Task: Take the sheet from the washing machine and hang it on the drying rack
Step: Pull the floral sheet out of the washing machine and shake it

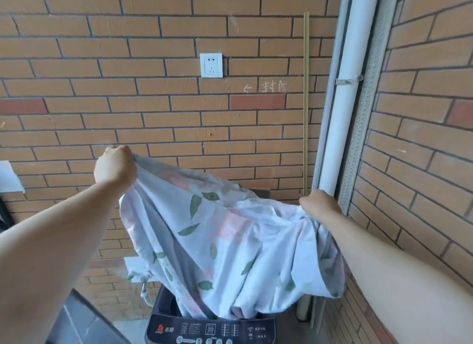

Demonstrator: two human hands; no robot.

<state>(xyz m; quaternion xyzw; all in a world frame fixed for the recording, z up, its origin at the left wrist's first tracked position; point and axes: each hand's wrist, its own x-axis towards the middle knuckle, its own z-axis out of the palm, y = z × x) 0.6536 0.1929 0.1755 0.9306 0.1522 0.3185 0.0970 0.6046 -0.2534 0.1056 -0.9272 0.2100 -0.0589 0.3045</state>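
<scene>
Pale blue cloth of the sheet [230, 241], bunched tight in the left hand [115, 165], fingers curled over the edge, held high and out to the left. Gripped the same way by the right hand [320, 205], lower and out to the right, just in front of the white pipe [343, 113]. Stretched between the two fists along its top edge, long axis running left to right and sloping down toward the right. Draped downward from there, trailing into the open top of the washing machine [210, 331], directly below and between the arms. Judged mid-lift: more height needed to clear the tub, then a turn away, with no drying rack in view. Thin, limp, creased in long folds; printed with green leaves and faint pink blooms; probably damp and clingy. Beyond, brick wall [102, 87] with a white socket [211, 65].
</scene>
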